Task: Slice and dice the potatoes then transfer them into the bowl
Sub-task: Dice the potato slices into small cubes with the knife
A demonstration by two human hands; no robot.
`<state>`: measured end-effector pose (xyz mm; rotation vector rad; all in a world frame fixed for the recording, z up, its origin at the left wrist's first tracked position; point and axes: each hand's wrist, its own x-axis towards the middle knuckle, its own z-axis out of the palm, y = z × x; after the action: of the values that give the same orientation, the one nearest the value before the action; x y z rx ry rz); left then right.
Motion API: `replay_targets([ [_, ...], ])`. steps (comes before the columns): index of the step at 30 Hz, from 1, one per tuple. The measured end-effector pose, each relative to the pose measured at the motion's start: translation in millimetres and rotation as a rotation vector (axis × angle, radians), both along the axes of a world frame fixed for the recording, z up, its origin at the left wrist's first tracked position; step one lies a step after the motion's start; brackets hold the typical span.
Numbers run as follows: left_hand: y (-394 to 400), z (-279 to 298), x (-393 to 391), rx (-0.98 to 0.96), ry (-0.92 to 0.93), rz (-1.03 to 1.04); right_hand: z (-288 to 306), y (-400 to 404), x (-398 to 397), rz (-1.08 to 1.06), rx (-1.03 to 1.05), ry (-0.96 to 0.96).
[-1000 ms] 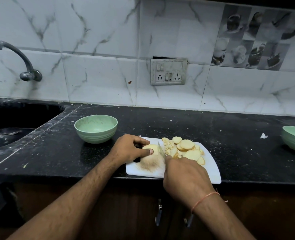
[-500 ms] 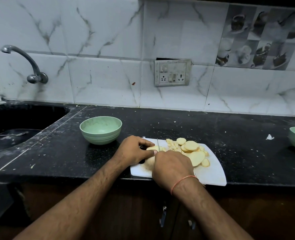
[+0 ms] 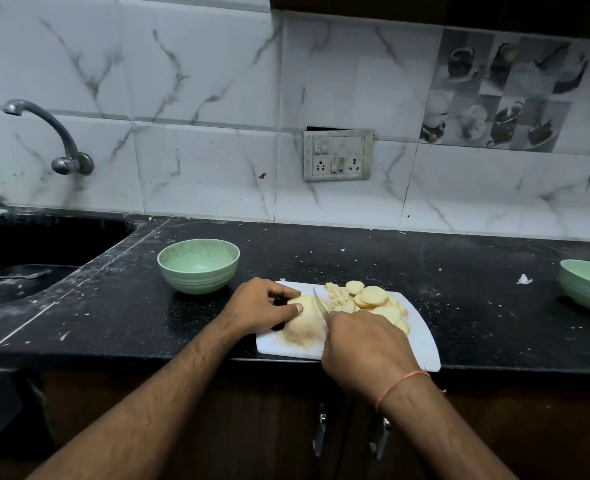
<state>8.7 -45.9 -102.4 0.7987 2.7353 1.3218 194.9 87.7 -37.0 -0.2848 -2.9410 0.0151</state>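
Note:
A white cutting board (image 3: 421, 337) lies at the counter's front edge. On it, my left hand (image 3: 262, 304) pinches a pale potato slice (image 3: 307, 304) between thumb and fingers. My right hand (image 3: 363, 344) grips a knife (image 3: 319, 301); its blade points away from me, just right of that slice. Right of the blade lie a small heap of diced potato (image 3: 337, 296) and several round slices (image 3: 375, 299). An empty green bowl (image 3: 198, 259) stands left of the board, behind my left hand.
A second green bowl (image 3: 588, 284) sits at the counter's right edge. A dark sink (image 3: 27, 258) with a tap (image 3: 56, 136) lies to the left. The black counter (image 3: 460, 271) runs to a tiled wall with a socket plate (image 3: 337, 154).
The knife blade, low under my right hand half a second ago, now shows raised beside the slice. My left hand stays on the potato. The view has shifted slightly.

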Motion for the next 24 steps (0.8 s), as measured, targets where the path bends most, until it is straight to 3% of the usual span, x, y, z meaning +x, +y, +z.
replay_targets([
  [13,0,-2,-7,-0.005,0.038,0.01,0,-17,-43,0.007,-0.027,-0.057],
  [19,1,-3,-8,0.017,0.015,0.036,-9,-17,-11,0.09,0.068,-0.067],
  [24,-2,0,-5,0.042,-0.048,-0.015,-14,-6,9,0.032,0.042,-0.014],
])
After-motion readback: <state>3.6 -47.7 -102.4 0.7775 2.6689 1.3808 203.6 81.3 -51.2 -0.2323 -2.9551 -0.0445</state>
